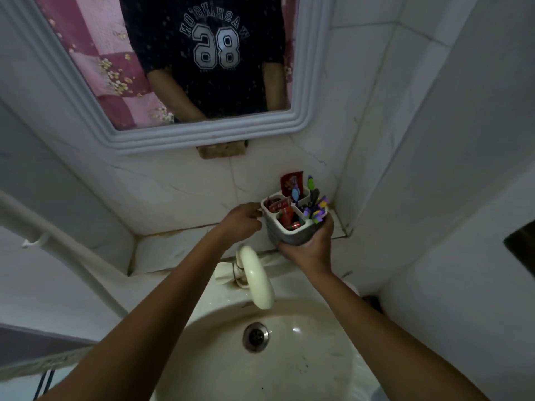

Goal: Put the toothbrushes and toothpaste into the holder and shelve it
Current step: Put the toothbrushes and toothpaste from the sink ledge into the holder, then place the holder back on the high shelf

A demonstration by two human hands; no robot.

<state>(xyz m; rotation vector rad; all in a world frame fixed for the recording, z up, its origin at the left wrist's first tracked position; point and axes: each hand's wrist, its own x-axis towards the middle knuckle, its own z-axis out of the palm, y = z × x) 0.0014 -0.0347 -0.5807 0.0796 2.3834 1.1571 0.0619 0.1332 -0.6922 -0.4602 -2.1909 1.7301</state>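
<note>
A grey holder (285, 235) with a white divided top is held above the back of the sink, near the tiled ledge (179, 247). My right hand (311, 250) grips it from below and the right side. Fingers of my left hand (241, 221) touch its left rim. Red toothpaste tubes (291, 183) stand in the rear and left compartments. Several toothbrushes (315, 206) with purple, green and blue handles stick out of the right compartment.
A cream faucet (256, 277) curves over the sink basin (220, 357) with its drain (255, 336) just below the holder. A framed mirror (185, 68) hangs on the tiled wall above. A white pipe (58, 250) runs along the left wall.
</note>
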